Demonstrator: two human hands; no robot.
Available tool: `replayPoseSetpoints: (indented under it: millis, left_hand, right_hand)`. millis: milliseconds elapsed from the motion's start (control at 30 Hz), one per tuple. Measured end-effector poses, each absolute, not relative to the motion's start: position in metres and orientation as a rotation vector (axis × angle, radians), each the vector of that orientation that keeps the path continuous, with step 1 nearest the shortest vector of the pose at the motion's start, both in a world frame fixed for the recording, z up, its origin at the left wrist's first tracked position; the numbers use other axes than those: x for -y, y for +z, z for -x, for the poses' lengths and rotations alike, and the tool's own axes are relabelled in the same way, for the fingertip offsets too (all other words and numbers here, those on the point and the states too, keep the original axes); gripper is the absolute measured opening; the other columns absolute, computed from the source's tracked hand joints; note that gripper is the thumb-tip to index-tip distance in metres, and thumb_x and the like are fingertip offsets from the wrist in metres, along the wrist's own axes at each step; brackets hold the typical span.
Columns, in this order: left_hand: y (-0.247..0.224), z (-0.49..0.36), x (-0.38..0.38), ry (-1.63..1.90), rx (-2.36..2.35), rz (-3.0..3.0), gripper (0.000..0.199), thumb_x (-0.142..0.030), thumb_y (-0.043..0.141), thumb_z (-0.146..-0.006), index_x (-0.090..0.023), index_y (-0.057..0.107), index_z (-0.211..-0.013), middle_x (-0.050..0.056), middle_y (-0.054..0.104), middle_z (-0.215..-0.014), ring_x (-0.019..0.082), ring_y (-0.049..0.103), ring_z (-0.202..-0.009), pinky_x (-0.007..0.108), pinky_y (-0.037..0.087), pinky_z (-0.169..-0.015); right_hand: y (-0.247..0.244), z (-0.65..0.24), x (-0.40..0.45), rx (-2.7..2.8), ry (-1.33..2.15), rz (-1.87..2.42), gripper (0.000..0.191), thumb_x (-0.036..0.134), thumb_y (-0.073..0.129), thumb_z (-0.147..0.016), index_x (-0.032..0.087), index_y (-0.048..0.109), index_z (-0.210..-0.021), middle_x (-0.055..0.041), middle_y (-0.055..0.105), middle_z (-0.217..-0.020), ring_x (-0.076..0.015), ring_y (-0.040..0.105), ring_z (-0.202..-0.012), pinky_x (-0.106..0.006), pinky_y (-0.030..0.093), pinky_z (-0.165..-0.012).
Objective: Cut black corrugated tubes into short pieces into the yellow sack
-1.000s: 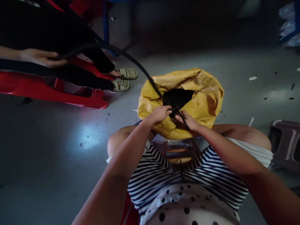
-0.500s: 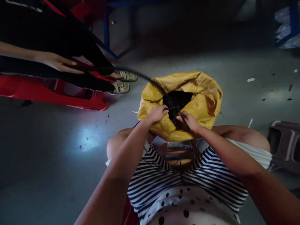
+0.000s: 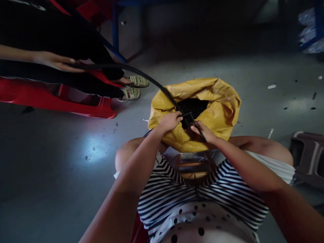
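Observation:
A yellow woven sack (image 3: 222,108) stands between my knees, its top rolled back around an opening with small black pieces (image 3: 196,105) inside. Above the opening, my left hand (image 3: 170,121) is closed, pinching a thin black strip (image 3: 186,115). My right hand (image 3: 204,132) is wrapped around dark-handled pliers (image 3: 200,131), whose jaws meet the strip's end. A long black hose-like length (image 3: 146,77) arches from a co-worker's hand (image 3: 57,61) down to the sack opening, passing by my left fingers. Whether my left hand also grips that length is hard to see.
At the left a co-worker in dark trousers sits by a red plastic stool (image 3: 86,109). A brown stool (image 3: 307,157) stands at the right. Blue metal legs (image 3: 115,33) rise at the back. Small scraps, such as a white one (image 3: 271,86), lie on the grey floor.
The long black length has risen into a higher arch near the co-worker, whose hand has shifted slightly left. My two hands and the pliers stay in nearly the same place.

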State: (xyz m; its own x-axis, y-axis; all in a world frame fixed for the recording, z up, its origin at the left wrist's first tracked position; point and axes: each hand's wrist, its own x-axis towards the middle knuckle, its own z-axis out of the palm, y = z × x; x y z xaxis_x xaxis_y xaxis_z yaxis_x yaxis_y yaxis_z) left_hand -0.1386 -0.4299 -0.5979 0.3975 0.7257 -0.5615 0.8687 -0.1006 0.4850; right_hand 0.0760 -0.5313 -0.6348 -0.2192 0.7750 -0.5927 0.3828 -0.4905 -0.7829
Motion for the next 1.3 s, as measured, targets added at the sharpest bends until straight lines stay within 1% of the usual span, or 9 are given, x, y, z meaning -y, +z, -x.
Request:
replayPoseSetpoints:
  millis: [333, 533, 700, 867, 933, 1033, 1133, 1200, 1300]
  left_hand:
    - [-0.598, 0.134, 0.436, -0.259, -1.271, -1.876, 0.029, -0.029, 0.056, -0.099, -0.021, 0.07, -0.123, 0.009, 0.075, -0.125, 0.026, 0.069, -0.115, 0.035, 0.051, -0.103]
    - [-0.604, 0.134, 0.438, -0.251, -1.261, -1.873, 0.029, -0.029, 0.058, -0.097, -0.022, 0.072, -0.122, 0.008, 0.075, -0.125, 0.026, 0.068, -0.115, 0.036, 0.05, -0.103]
    - [-0.609, 0.137, 0.439, -0.279, -1.281, -1.869, 0.029, -0.03, 0.055, -0.098, -0.021, 0.071, -0.121, 0.008, 0.075, -0.124, 0.025, 0.069, -0.115, 0.035, 0.051, -0.102]
    - [-0.611, 0.14, 0.438, -0.246, -1.296, -1.846, 0.027, -0.029, 0.057, -0.096, -0.022, 0.072, -0.118, 0.009, 0.075, -0.123, 0.026, 0.069, -0.114, 0.037, 0.051, -0.102]
    - [-0.611, 0.14, 0.437, -0.236, -1.343, -1.833, 0.027, -0.028, 0.056, -0.097, -0.022, 0.072, -0.117, 0.009, 0.076, -0.121, 0.026, 0.069, -0.113, 0.037, 0.052, -0.101]
    - [-0.609, 0.139, 0.434, -0.227, -1.39, -1.827, 0.026, -0.028, 0.055, -0.098, -0.021, 0.072, -0.117, 0.009, 0.076, -0.12, 0.026, 0.07, -0.112, 0.036, 0.052, -0.1]
    - [-0.607, 0.137, 0.434, -0.219, -1.35, -1.838, 0.026, -0.028, 0.055, -0.098, -0.02, 0.071, -0.117, 0.008, 0.076, -0.121, 0.025, 0.069, -0.113, 0.035, 0.051, -0.101]
    - [-0.606, 0.135, 0.435, -0.217, -1.309, -1.843, 0.026, -0.027, 0.055, -0.098, -0.02, 0.071, -0.117, 0.008, 0.076, -0.122, 0.025, 0.069, -0.113, 0.034, 0.051, -0.101]
    - [-0.605, 0.134, 0.437, -0.213, -1.273, -1.836, 0.026, -0.026, 0.056, -0.098, -0.019, 0.072, -0.117, 0.008, 0.076, -0.121, 0.025, 0.069, -0.113, 0.034, 0.051, -0.101]
  right_hand:
    - [-0.636, -0.076, 0.53, 1.351, 1.733, 1.774, 0.054, 0.074, 0.054, -0.091, 0.023, 0.054, -0.106, -0.0016, 0.063, -0.083, -0.0214, 0.061, -0.079, -0.035, 0.05, -0.075]
    - [-0.639, -0.077, 0.531, 1.49, 1.648, 1.787, 0.051, 0.072, 0.052, -0.092, 0.022, 0.054, -0.097, -0.0038, 0.063, -0.084, -0.0232, 0.061, -0.08, -0.036, 0.048, -0.076]
    - [-0.641, -0.078, 0.53, 1.559, 1.548, 1.776, 0.056, 0.078, 0.049, -0.089, 0.022, 0.054, -0.087, -0.0015, 0.058, -0.074, -0.0198, 0.056, -0.07, -0.032, 0.044, -0.068]
    - [-0.64, -0.078, 0.531, 1.511, 1.533, 1.81, 0.06, 0.082, 0.052, -0.084, 0.022, 0.055, -0.088, 0.0002, 0.055, -0.069, -0.018, 0.052, -0.063, -0.03, 0.04, -0.062]
    - [-0.64, -0.078, 0.533, 1.493, 1.579, 1.828, 0.059, 0.081, 0.055, -0.084, 0.022, 0.056, -0.094, -0.0002, 0.059, -0.072, -0.019, 0.055, -0.066, -0.03, 0.042, -0.064]
    - [-0.641, -0.078, 0.535, 1.486, 1.644, 1.834, 0.058, 0.077, 0.056, -0.088, 0.023, 0.057, -0.107, -0.0038, 0.067, -0.089, -0.023, 0.064, -0.082, -0.033, 0.048, -0.075]
    - [-0.641, -0.077, 0.535, 1.486, 1.706, 1.819, 0.059, 0.076, 0.057, -0.089, 0.024, 0.056, -0.115, -0.0069, 0.07, -0.104, -0.0265, 0.066, -0.094, -0.037, 0.049, -0.083]
    - [-0.64, -0.076, 0.534, 1.493, 1.72, 1.83, 0.06, 0.077, 0.057, -0.089, 0.024, 0.056, -0.117, -0.0077, 0.071, -0.105, -0.0277, 0.067, -0.096, -0.038, 0.049, -0.085]
    - [-0.638, -0.076, 0.532, 1.518, 1.709, 1.861, 0.06, 0.077, 0.057, -0.089, 0.024, 0.057, -0.117, -0.0078, 0.071, -0.101, -0.0283, 0.067, -0.093, -0.039, 0.049, -0.084]
